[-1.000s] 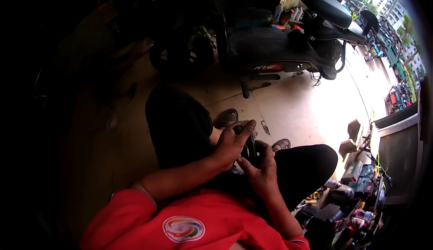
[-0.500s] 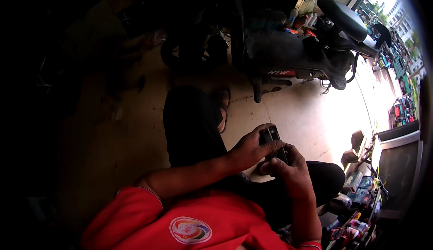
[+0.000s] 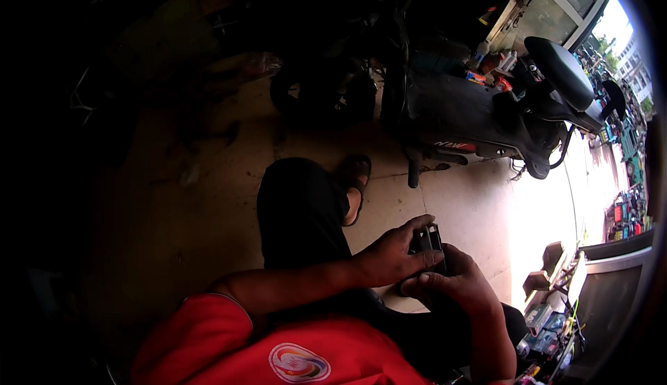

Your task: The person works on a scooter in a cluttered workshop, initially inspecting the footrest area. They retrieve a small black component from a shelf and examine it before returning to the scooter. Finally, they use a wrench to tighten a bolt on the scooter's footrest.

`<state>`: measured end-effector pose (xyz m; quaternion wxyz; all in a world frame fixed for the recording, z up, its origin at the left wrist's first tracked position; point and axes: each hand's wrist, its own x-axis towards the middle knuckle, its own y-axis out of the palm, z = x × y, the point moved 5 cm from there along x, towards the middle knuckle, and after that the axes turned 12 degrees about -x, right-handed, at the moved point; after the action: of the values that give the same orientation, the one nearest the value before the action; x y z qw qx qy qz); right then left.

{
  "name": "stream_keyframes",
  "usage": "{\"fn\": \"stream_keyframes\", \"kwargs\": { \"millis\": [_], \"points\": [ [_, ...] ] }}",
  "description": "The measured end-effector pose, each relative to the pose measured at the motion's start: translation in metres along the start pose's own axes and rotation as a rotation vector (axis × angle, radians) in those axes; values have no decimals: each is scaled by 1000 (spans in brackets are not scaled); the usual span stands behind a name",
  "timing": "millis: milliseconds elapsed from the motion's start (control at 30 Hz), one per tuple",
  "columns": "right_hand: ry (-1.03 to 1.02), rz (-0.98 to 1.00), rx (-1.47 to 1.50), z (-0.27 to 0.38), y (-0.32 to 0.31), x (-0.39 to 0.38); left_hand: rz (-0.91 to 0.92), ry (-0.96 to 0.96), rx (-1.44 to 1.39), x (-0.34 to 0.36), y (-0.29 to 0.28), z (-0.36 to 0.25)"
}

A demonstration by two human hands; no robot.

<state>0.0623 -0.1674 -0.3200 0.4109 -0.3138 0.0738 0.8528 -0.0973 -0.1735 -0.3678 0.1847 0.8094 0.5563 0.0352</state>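
Above my lap, both hands grip a small dark rectangular part (image 3: pixel 433 235) with a hollow, frame-like end; its exact kind does not show. My left hand (image 3: pixel 397 251) wraps its far end, the thumb lying across the face. Lower down on the right, my right hand (image 3: pixel 451 281) closes round the near end, thumb and fingers pressed to its side. Much of the part is hidden behind the fingers.
A black electric scooter (image 3: pixel 472 121) with a padded seat (image 3: pixel 559 72) stands ahead on the tiled floor (image 3: pixel 389 197). Boxes and tools (image 3: pixel 545 322) crowd the lower right, by a wooden piece (image 3: pixel 545 267). Bright daylight enters through a doorway at right.
The view has shifted, so the scene sits lower and mostly further right. The dark part is turned more edge-on between my hands. Both hands still hold it.
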Motion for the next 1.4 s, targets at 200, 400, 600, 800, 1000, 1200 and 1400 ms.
{"fn": "stream_keyframes", "kwargs": {
  "millis": [200,400,600,800,1000,1200,1400],
  "points": [
    [23,24,-7,-1,1,4,5,72,50,3,-1,6],
    [96,22,-319,26,-9,-2,44,-14,-180,1,-2,10],
    [39,48,-401,25,-27,-3,-23,-31,-358,4,-2,-6],
    [-227,18,-496,38,-29,-10,-18,7,-561,2,-2,-8],
    [-384,-147,-353,31,-31,-23,-3,97,-495,6,-13,-20],
    [-790,-626,157,8,-121,-75,-5,270,-102,18,-17,-87],
    [-271,-1397,316,-209,-203,-19,-507,337,768,-15,-84,-129]
  ]
}}
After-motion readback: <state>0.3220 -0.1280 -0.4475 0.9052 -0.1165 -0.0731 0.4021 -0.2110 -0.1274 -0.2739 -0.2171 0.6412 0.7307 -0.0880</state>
